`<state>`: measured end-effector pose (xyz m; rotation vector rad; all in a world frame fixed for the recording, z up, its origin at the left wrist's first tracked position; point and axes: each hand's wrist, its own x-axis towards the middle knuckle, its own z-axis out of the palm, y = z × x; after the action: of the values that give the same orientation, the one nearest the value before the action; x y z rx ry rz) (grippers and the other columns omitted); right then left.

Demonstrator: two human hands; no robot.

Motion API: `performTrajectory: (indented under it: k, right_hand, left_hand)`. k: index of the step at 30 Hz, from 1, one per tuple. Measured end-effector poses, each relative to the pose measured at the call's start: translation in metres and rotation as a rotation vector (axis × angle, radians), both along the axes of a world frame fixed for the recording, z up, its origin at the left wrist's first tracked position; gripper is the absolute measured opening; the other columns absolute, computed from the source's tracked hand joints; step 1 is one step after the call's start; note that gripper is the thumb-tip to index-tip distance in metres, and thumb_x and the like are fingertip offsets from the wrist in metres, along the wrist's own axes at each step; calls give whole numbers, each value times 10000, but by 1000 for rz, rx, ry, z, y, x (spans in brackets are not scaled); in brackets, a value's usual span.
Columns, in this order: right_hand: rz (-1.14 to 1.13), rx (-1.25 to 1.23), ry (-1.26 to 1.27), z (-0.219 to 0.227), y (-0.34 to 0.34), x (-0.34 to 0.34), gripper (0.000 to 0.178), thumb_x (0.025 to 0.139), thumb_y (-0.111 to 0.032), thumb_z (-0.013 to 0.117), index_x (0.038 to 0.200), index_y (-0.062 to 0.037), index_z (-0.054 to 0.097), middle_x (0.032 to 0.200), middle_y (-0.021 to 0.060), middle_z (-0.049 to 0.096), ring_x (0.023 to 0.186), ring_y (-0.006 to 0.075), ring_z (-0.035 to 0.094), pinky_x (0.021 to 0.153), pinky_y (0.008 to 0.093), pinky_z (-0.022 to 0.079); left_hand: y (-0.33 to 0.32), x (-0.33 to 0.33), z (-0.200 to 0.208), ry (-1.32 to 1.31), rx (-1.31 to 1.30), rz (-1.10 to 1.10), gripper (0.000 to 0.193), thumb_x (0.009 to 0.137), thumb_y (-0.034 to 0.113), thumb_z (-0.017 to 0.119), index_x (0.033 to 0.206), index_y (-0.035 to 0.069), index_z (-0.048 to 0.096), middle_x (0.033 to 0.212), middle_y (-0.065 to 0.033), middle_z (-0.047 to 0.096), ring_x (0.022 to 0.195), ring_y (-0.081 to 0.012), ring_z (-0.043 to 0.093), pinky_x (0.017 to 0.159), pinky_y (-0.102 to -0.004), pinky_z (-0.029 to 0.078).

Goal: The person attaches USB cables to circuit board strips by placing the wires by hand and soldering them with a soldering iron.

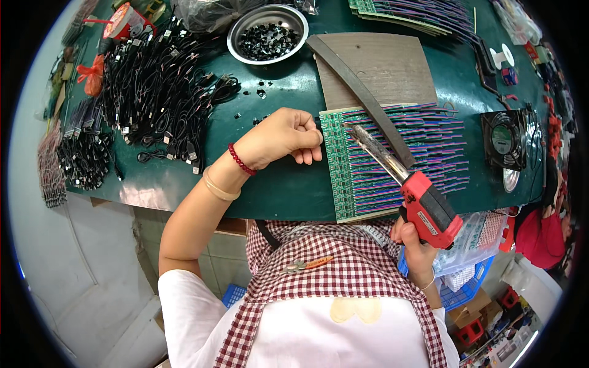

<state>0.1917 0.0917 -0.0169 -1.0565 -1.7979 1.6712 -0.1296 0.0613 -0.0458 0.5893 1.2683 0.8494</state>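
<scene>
My left hand (285, 138) is closed in a pinch at the left edge of a green circuit board panel (335, 172). A small dark piece shows by its fingertips, but whether they grip it I cannot make out. My right hand (417, 245) is wrapped round the handle of a red and black soldering gun (431, 211). The gun's metal tip points up and left, over the panel's upper part. Rows of thin multicoloured wires (423, 159) run right from the panel. A flat metal bar (362, 95) lies slantwise across the wires and a brown board (392, 61) behind.
Beyond my left hand stands a metal bowl (232, 48) of small black connectors, several loose beside it. Black cables (159, 92) are heaped at left. More wired panels (417, 15) lie at the back. A black fan (504, 140) and white spool (502, 56) are at right.
</scene>
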Motion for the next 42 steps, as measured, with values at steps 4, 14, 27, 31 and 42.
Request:
performTrajectory:
  k: [4, 14, 27, 31, 42]
  right_hand:
    - [41, 2, -13, -5, -2, 3, 388, 912, -223, 592, 1155, 53, 467, 664, 67, 520, 571, 139, 498, 531, 274, 432]
    - [49, -113, -65, -3, -2, -2, 150, 842, -140, 671, 900, -13, 615, 806, 41, 592, 704, 117, 543, 621, 281, 444]
    - [73, -37, -226, 1, -4, -5, 182, 797, -137, 689, 927, -36, 610, 829, 60, 542, 705, 184, 540, 615, 305, 426]
    - [136, 35, -271, -3, -5, 5, 199, 800, -142, 694, 947, -40, 607, 809, 51, 534, 680, 181, 540, 610, 303, 430]
    - [61, 45, -72, -5, -8, 6, 329, 911, -136, 551, 1173, 52, 482, 707, 65, 545, 600, 130, 506, 560, 277, 420]
  left_hand:
    - [1, -2, 0, -28, -7, -4, 133, 886, 115, 582, 813, 19, 527, 723, -87, 652, 574, -85, 599, 518, -188, 467]
    - [5, -6, -1, -50, -23, -43, 148, 871, 121, 599, 771, 55, 513, 677, -57, 643, 553, -67, 584, 490, -175, 442]
    - [6, -5, -3, -26, -42, -45, 161, 859, 126, 599, 738, 73, 507, 670, -37, 639, 548, -57, 574, 478, -170, 426]
    - [5, -4, -2, -12, -37, -33, 161, 858, 125, 596, 736, 73, 505, 669, -39, 639, 545, -59, 571, 475, -171, 423]
    - [5, -2, 1, 17, -44, -15, 154, 850, 123, 600, 737, 68, 510, 668, -50, 642, 537, -59, 567, 468, -174, 422]
